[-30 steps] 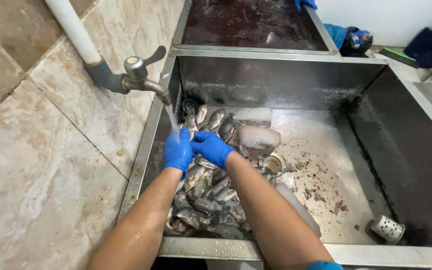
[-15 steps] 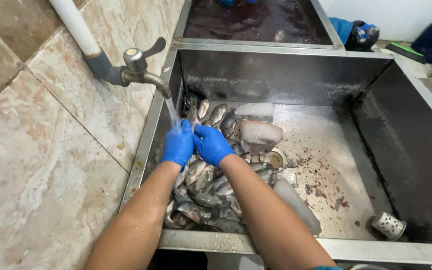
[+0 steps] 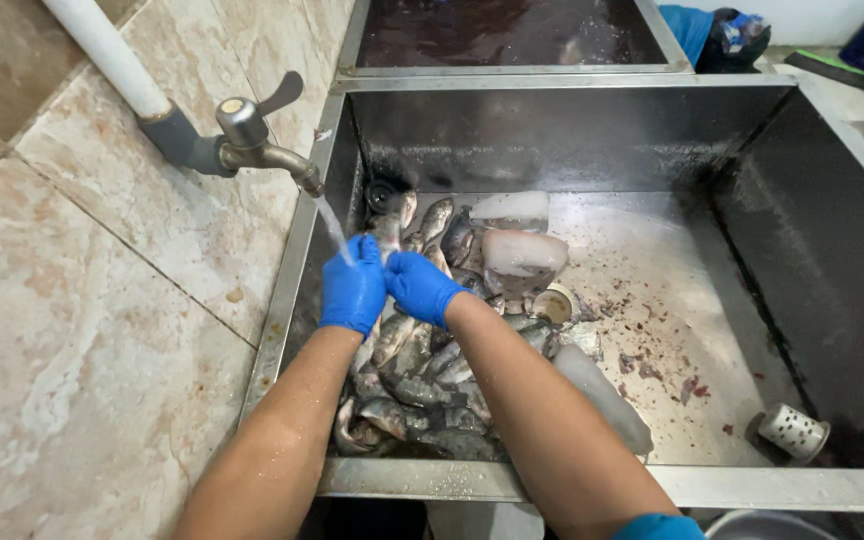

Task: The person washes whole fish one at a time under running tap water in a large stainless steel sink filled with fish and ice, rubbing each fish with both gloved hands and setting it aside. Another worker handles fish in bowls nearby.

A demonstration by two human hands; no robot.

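Both my hands wear blue gloves and meet under the water stream running from a brass tap [image 3: 257, 145] on the tiled wall. My left hand [image 3: 352, 288] and my right hand [image 3: 420, 287] are closed together around a small grey fish [image 3: 388, 232], whose head sticks out above the gloves. Below them a heap of several grey fish [image 3: 422, 385] fills the left side of a steel sink [image 3: 592, 135]. Pale blocks of ice [image 3: 522, 250] lie behind the heap.
A white pipe [image 3: 107, 50] feeds the tap. A round drain ring [image 3: 552, 303] and a perforated strainer cup [image 3: 792, 432] sit on the sink floor, which is flecked with red bits. A second basin [image 3: 502, 35] with dark liquid lies beyond. Another ice slab [image 3: 607, 395] rests near the front rim.
My hands have stayed under the running water, shifting slightly as they work the fish. The view moved a little closer.
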